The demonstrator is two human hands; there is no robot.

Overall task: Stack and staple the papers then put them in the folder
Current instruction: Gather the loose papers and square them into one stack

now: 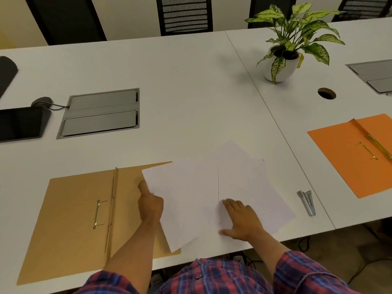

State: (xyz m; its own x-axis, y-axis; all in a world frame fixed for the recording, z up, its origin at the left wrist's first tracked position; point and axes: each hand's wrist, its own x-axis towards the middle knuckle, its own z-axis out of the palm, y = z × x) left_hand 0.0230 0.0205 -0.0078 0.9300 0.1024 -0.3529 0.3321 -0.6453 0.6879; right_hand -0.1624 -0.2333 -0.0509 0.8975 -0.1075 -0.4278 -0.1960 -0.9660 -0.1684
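Several white papers (244, 179) lie fanned out on the white table near its front edge. My left hand (149, 201) grips the left edge of one white sheet (180, 200), whose left part overlaps an open tan folder (74, 219) with a metal fastener. My right hand (241, 219) rests flat on the papers, fingers spread. A silver stapler (307, 202) lies on the table to the right of the papers, apart from both hands.
An open orange folder (356, 153) lies at the right. A potted plant (284, 60) stands at the back right, beside a cable hole (326, 93). A grey cable hatch (101, 113) and a dark tablet (21, 124) are at the left. Chairs stand behind the table.
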